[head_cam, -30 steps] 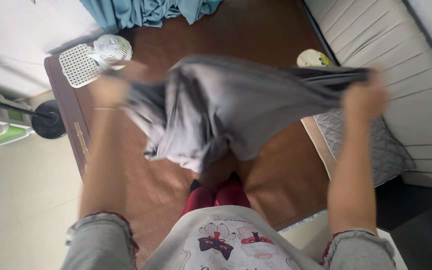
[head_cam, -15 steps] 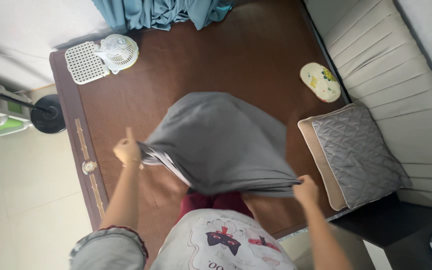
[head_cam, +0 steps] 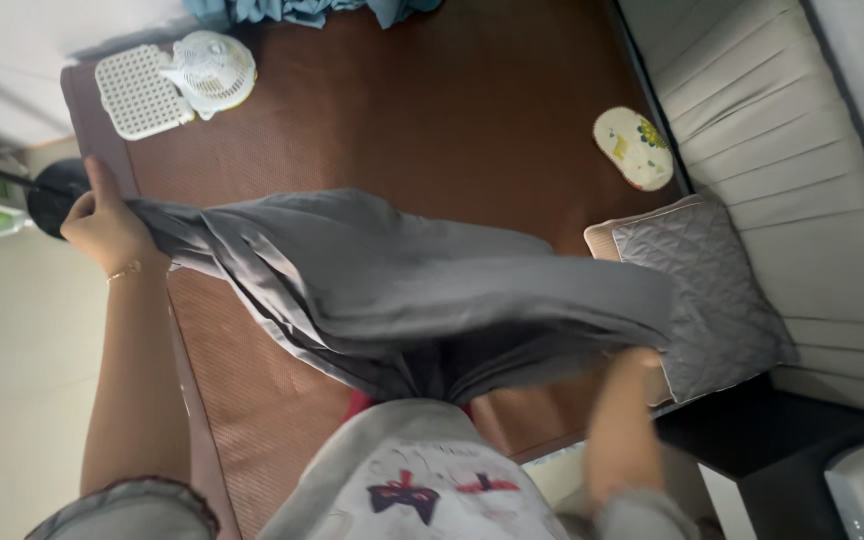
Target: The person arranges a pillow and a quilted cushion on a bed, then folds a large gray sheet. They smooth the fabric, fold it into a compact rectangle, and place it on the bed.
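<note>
Grey cloth stretched over a brown mat

The left hand (head_cam: 104,228) grips the grey cloth (head_cam: 402,285) at frame left; the right hand (head_cam: 630,372) holds its lower-right edge beside a quilted pillow (head_cam: 712,290).

A brown woven-mat bed (head_cam: 432,120) is carrying a small white fan (head_cam: 207,68), a white perforated swatter (head_cam: 135,93), an oval patterned pad (head_cam: 633,148) and a grey quilted pillow (head_cam: 702,290).

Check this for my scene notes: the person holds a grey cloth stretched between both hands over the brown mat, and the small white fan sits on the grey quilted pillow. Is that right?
Not quite. The small white fan sits on the brown mat at its far left corner, beside a white perforated panel, well away from the grey quilted pillow. The head view shows this. The grey cloth does stretch between the left hand and right hand.
</note>
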